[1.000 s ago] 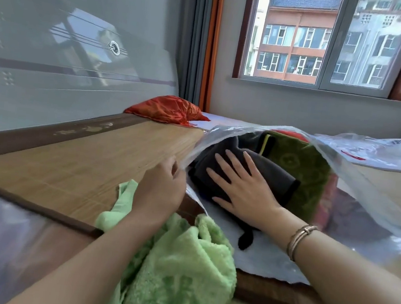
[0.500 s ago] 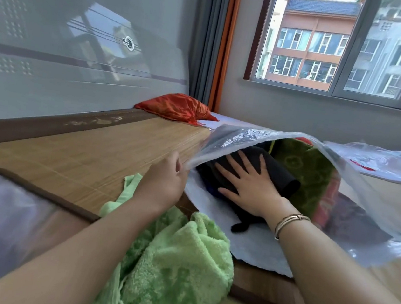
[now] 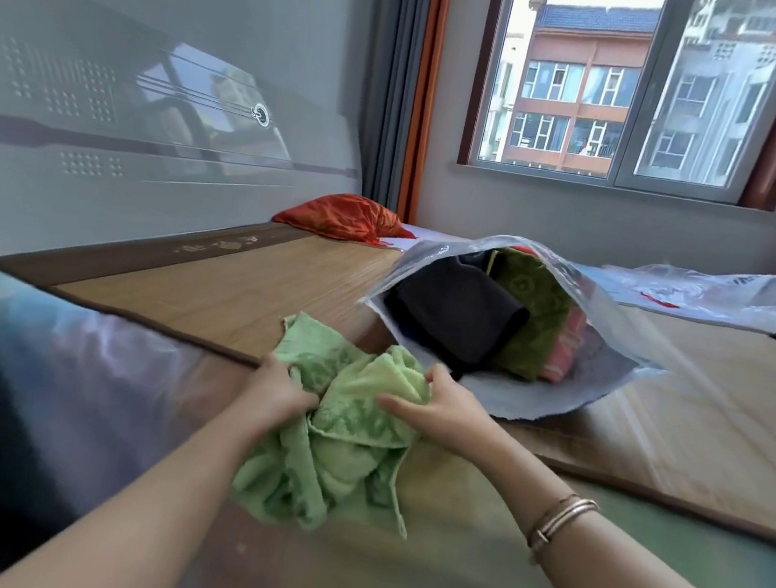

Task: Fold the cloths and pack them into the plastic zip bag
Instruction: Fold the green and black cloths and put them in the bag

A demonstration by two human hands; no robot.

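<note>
A crumpled light green towel (image 3: 350, 426) lies bunched at the near edge of the bed. My left hand (image 3: 279, 390) grips its left side and my right hand (image 3: 440, 410) grips its right side. Just behind, the clear plastic zip bag (image 3: 616, 331) lies on the bamboo mat with its mouth gaping toward me. Inside it sit a folded black cloth (image 3: 457, 314), a dark green patterned cloth (image 3: 533, 307) and a pink cloth (image 3: 565, 349).
A bamboo mat (image 3: 230, 289) covers the bed. An orange-red cloth bundle (image 3: 342, 216) lies at the far end by the headboard. Another plastic bag (image 3: 719, 290) lies at the far right. A window (image 3: 636, 85) is behind.
My right hand came out of the bag and my left hand let go of the bag's mouth; both moved down onto the green towel. The bag now lies unheld.
</note>
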